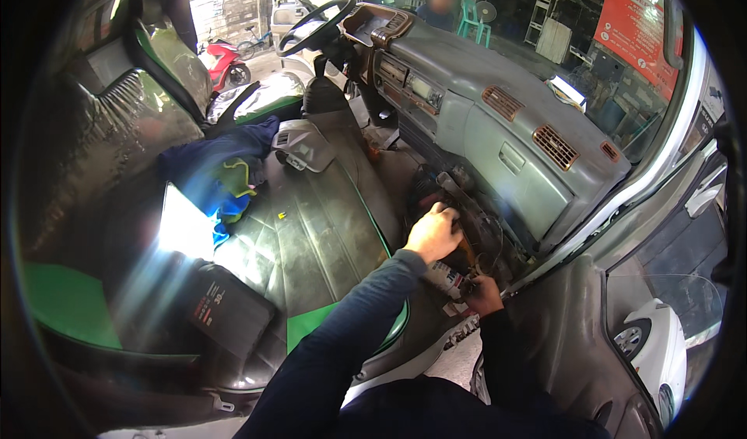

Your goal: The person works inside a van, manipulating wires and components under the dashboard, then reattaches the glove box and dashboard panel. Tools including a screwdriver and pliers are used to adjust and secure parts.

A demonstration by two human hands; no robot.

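Observation:
My left hand (pixel 434 235) reaches into the passenger footwell below the dashboard with its fingers curled. What they close on is dark and hard to make out. Lower right, my right hand (pixel 485 296) is bent around something small beside the end of a white can (pixel 443 277) with a printed label. Its fingertips are partly hidden, so I cannot tell whether it grips the can. Between the hands lies an orange strip or handle (pixel 467 249), among dark loose items on the footwell floor.
A black-and-green bench seat (pixel 311 237) bears a black box (pixel 226 307), dark blue cloth (pixel 214 155) and a grey plastic cover (pixel 305 145). The grey dashboard (pixel 498 139) overhangs the footwell. An open door (pixel 560 338) stands at right. A person (pixel 437 10) is outside beyond the windscreen.

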